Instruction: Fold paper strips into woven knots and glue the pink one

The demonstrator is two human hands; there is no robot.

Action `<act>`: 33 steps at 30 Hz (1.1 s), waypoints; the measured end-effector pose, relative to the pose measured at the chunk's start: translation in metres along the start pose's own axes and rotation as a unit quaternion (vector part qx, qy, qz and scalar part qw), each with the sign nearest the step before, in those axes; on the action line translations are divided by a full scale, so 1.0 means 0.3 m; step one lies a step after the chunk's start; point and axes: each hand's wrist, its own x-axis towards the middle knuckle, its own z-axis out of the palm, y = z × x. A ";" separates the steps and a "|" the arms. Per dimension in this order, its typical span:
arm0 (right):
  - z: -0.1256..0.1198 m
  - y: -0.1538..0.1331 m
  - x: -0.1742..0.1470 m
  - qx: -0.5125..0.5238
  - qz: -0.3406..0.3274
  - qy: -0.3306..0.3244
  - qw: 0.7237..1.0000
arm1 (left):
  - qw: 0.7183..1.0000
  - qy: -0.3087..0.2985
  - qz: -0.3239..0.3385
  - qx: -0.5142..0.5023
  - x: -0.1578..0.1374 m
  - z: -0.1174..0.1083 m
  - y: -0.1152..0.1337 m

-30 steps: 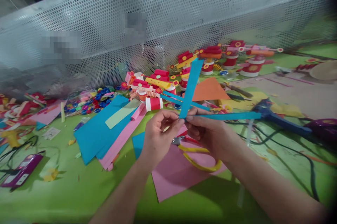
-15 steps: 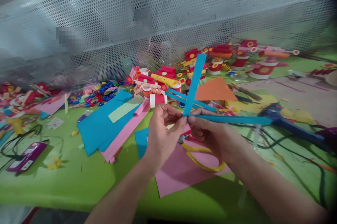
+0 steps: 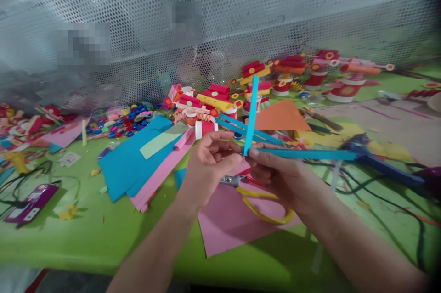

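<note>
Two blue paper strips meet at a corner between my fingertips: one strip (image 3: 252, 109) stands nearly upright, and the other strip (image 3: 310, 154) runs out to the right. My left hand (image 3: 206, 169) is closed, thumb and fingers pinching at the corner from the left. From the other side my right hand (image 3: 284, 176) pinches the strips just beside the join, its other fingers curled. Whether the strips are one folded piece or two is hidden by the fingertips. Below my hands, yellow-handled scissors (image 3: 268, 220) lie on a pink sheet (image 3: 223, 224).
Blue sheets (image 3: 120, 164), a pale green strip (image 3: 160, 142) and pink strips lie left on the green table (image 3: 86, 242). Several red paper-cup models (image 3: 313, 81) stand along a perforated metal barrier (image 3: 234, 17). A blue-handled tool (image 3: 389, 166) with a cable rests at right.
The upright strip has turned so it shows narrower, almost edge-on. My left hand has shifted slightly left, uncovering the scissors' pivot. My right hand stays nearly in place.
</note>
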 end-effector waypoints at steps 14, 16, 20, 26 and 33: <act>-0.001 0.019 0.000 -0.078 0.007 -0.027 0.997 | 0.982 -0.100 -0.048 0.154 0.008 -0.037 0.016; 0.002 0.017 0.000 -0.081 0.018 -0.008 0.997 | 0.980 -0.110 -0.044 0.161 0.010 -0.041 0.019; 0.004 0.007 0.000 -0.074 0.003 0.000 0.997 | 0.988 -0.072 -0.038 0.135 0.014 -0.035 0.011; 0.009 0.005 -0.003 -0.098 -0.084 0.024 0.991 | 0.999 0.012 -0.028 0.012 0.010 0.008 -0.037; 0.005 0.007 -0.003 -0.124 -0.130 0.055 0.982 | 0.999 0.026 -0.031 -0.013 -0.005 0.039 -0.060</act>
